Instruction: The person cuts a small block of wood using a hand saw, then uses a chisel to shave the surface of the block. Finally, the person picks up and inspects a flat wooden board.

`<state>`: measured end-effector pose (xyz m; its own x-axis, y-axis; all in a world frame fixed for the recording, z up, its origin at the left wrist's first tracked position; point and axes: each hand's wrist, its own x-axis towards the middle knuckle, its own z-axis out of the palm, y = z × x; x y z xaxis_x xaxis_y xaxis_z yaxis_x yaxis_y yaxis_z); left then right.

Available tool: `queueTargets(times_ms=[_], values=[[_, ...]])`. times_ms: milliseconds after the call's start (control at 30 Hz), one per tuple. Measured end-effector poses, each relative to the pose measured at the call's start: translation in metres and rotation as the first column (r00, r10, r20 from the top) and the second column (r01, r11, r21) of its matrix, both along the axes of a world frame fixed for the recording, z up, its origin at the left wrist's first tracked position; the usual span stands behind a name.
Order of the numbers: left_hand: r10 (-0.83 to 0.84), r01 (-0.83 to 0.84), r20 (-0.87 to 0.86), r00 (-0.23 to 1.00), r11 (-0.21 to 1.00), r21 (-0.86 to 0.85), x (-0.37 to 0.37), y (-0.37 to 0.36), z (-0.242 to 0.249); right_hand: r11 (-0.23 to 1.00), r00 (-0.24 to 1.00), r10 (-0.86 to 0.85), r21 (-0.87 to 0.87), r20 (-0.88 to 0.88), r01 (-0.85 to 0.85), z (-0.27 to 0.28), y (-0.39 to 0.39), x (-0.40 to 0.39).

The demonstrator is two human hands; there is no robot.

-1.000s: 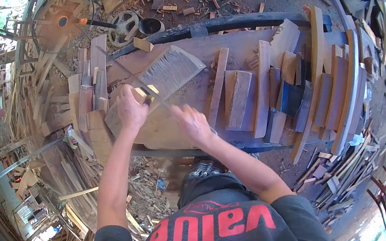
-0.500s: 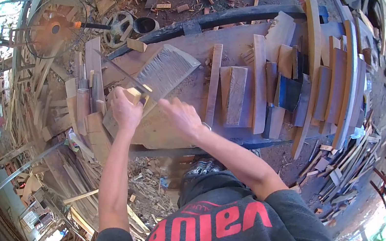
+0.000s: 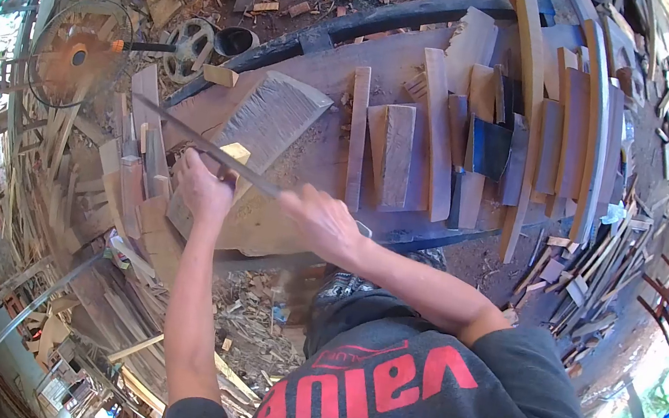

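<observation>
My left hand (image 3: 205,188) is closed around a small pale yellow wooden block (image 3: 235,151), holding it above the worktop (image 3: 267,229). A long, narrow metal blade (image 3: 191,135) slants across the block, its far end pointing to the upper left. At the blade's near end, my right hand (image 3: 322,222) is wrapped round the grip, slightly blurred. The fingers hide the handle, and the exact kind of tool cannot be made out. Just beyond the hands a wide grey wooden slab (image 3: 275,115) with a rough face lies on the worktop.
Several shaped wood pieces (image 3: 395,158) and long curved slats (image 3: 522,124) are spread over the right side. A wire-guarded fan (image 3: 78,57) stands at the upper left. Offcuts (image 3: 588,287) pile up on the floor, with wood scraps (image 3: 260,310) below the worktop's near edge.
My right hand has moved a little down and to the right, towards my body. More of the blade shows now, crossing in front of the block. The whole view has shifted slightly.
</observation>
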<state>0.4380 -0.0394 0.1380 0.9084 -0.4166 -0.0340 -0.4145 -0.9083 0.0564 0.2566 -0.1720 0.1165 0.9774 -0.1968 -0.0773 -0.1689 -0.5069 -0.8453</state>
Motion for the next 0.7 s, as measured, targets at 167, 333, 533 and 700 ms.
queueTargets(times_ms=[167, 333, 533, 700], values=[[0.005, -0.005, 0.000, 1.000, 1.000, -0.024, -0.004, 0.000, -0.002, 0.999, 1.000, -0.008, 0.046, 0.003, 0.008, -0.031, -0.002, 0.041], [-0.020, 0.020, 0.012, 1.000, 1.000, 0.002, -0.002, 0.002, -0.003, 0.999, 0.999, -0.042, 0.008, -0.031, 0.042, -0.015, 0.001, 0.038], [0.004, -0.004, -0.023, 1.000, 1.000, 0.003, -0.001, 0.002, -0.003, 0.992, 0.997, -0.072, 0.108, 0.032, 0.068, -0.018, 0.004, 0.046], [0.006, -0.007, -0.036, 0.999, 1.000, -0.028, 0.000, -0.003, 0.001, 0.996, 0.997, -0.064, 0.070, 0.041, 0.061, -0.016, 0.004, 0.042]])
